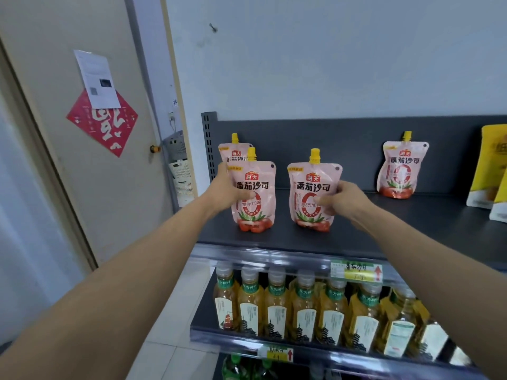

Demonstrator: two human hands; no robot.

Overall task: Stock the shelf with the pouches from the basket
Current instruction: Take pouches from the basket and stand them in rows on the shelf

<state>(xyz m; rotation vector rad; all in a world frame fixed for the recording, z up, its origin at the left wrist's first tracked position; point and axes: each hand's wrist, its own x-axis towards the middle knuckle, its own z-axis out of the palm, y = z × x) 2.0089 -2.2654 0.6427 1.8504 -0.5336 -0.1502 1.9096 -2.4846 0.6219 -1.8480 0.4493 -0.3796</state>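
Pouches (399,171) upright on shelf (411,215), two in hands (223,192) (347,200)

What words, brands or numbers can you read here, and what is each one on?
"海天": brand badge on the left pouch, gripped by the left hand, and on the right pouch, gripped by the right hand.
"番茄沙司": large characters on both, also on the far pouch.
"零添加": inside both held pouches' red rings.
"东方树叶": green labels of the bottles.
"福", upside down: red diamond.
Unreadable: price tags, white paper, yellow bags.
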